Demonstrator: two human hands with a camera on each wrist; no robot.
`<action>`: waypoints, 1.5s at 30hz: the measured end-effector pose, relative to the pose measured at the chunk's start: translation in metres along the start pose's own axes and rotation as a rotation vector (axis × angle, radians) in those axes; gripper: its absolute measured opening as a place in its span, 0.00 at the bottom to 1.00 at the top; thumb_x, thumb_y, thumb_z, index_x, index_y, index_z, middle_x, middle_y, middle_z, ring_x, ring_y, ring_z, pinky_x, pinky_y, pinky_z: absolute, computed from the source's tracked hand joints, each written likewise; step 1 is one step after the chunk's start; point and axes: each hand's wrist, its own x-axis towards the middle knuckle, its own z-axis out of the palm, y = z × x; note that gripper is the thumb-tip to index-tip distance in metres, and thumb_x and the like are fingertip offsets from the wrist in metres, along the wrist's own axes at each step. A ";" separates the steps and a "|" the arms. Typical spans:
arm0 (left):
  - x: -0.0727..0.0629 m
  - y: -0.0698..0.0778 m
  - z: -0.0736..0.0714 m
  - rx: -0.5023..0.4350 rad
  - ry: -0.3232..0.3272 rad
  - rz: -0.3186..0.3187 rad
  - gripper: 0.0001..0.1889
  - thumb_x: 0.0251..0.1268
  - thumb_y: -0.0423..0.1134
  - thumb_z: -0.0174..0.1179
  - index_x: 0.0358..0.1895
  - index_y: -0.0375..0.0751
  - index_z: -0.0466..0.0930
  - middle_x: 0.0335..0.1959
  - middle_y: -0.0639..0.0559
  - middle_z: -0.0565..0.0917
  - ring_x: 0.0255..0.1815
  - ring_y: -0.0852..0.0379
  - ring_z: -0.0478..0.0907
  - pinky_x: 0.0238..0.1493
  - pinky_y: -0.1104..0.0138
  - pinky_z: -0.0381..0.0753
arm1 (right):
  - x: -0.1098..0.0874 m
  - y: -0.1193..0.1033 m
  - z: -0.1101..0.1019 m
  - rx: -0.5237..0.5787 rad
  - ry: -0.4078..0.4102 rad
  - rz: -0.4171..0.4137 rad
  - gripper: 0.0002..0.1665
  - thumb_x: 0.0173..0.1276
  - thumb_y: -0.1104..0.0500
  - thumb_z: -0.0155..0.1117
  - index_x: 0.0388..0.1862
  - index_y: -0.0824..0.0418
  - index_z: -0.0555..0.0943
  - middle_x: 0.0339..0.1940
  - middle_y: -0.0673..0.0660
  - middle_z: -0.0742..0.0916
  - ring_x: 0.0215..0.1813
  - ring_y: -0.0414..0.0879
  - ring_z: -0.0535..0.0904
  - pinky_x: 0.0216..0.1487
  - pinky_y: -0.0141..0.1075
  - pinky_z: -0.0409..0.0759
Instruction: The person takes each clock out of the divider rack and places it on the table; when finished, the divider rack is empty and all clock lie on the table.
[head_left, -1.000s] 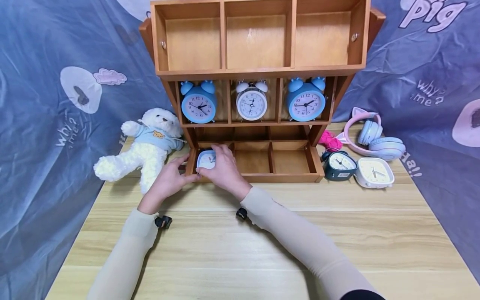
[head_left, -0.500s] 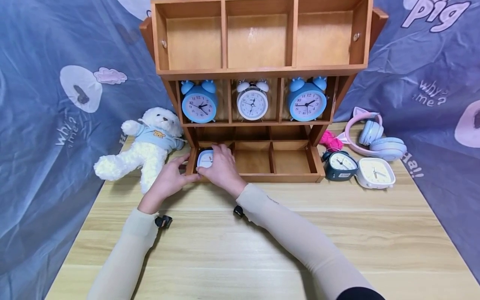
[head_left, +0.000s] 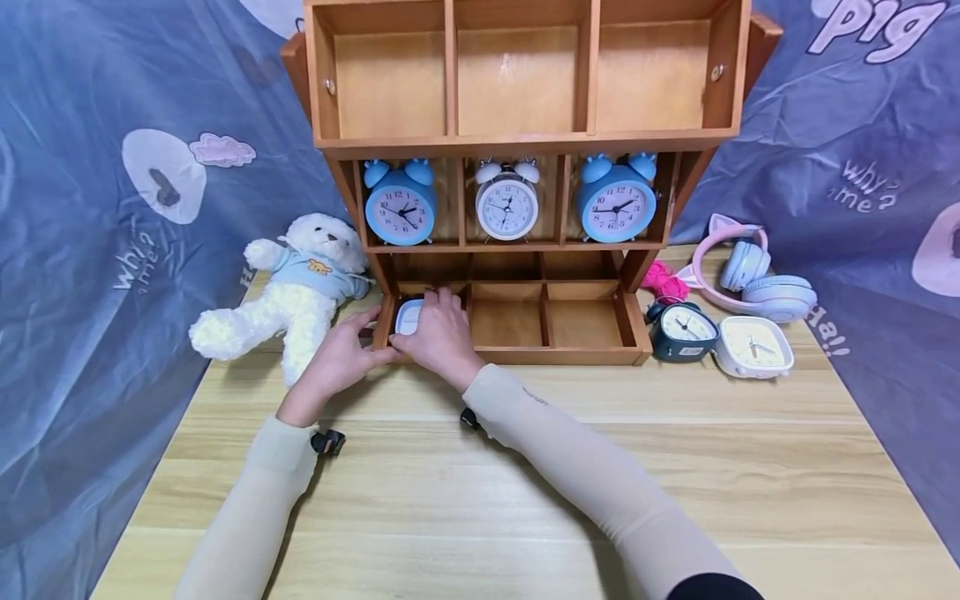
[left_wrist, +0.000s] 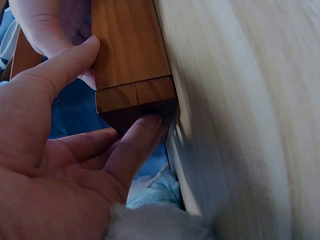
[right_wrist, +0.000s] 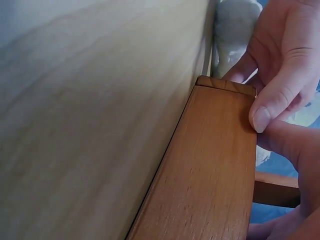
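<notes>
A wooden shelf unit (head_left: 525, 357) stands at the back of the table. My left hand (head_left: 341, 358) grips the front left corner of its lowest tray; in the left wrist view the thumb lies at the front board (left_wrist: 132, 45) and the fingers bear on its end face. My right hand (head_left: 442, 337) holds a small light-blue square clock (head_left: 408, 317) in the tray's left compartment, covering its right part. In the right wrist view, the right thumb (right_wrist: 287, 140) meets the left thumb (right_wrist: 272, 105) at the board's edge, while the clock is out of sight.
Above, two blue twin-bell clocks (head_left: 401, 212) (head_left: 618, 208) flank a white one (head_left: 507, 208). A white teddy bear (head_left: 300, 283) leans at left. A dark green clock (head_left: 684, 332), white square clock (head_left: 754, 346), pink yarn-like bundle (head_left: 663, 282) and cat-ear headphones (head_left: 780, 296) lie at right.
My right wrist and forearm have shifted slightly left, and the right hand covers more of the blue clock's face. My left hand stays at the tray's corner.
</notes>
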 end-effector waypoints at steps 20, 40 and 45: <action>0.000 0.001 0.001 0.004 0.010 -0.001 0.52 0.72 0.46 0.79 0.88 0.27 0.59 0.84 0.27 0.72 0.74 0.29 0.83 0.72 0.41 0.85 | 0.001 -0.002 0.002 -0.027 0.046 0.009 0.58 0.63 0.34 0.85 0.79 0.68 0.75 0.77 0.64 0.79 0.77 0.59 0.77 0.80 0.51 0.77; 0.001 -0.002 0.001 0.000 0.005 -0.001 0.52 0.72 0.48 0.78 0.89 0.29 0.59 0.84 0.29 0.72 0.74 0.30 0.83 0.73 0.41 0.85 | -0.001 0.000 -0.004 0.068 0.110 -0.060 0.47 0.62 0.40 0.85 0.71 0.66 0.82 0.68 0.61 0.82 0.71 0.58 0.79 0.74 0.53 0.81; 0.001 -0.001 0.000 -0.003 0.005 -0.003 0.51 0.72 0.48 0.78 0.89 0.31 0.60 0.84 0.30 0.73 0.73 0.30 0.84 0.72 0.41 0.85 | -0.004 -0.004 -0.010 0.050 0.119 -0.083 0.47 0.63 0.39 0.86 0.71 0.66 0.82 0.67 0.61 0.82 0.70 0.57 0.79 0.75 0.53 0.80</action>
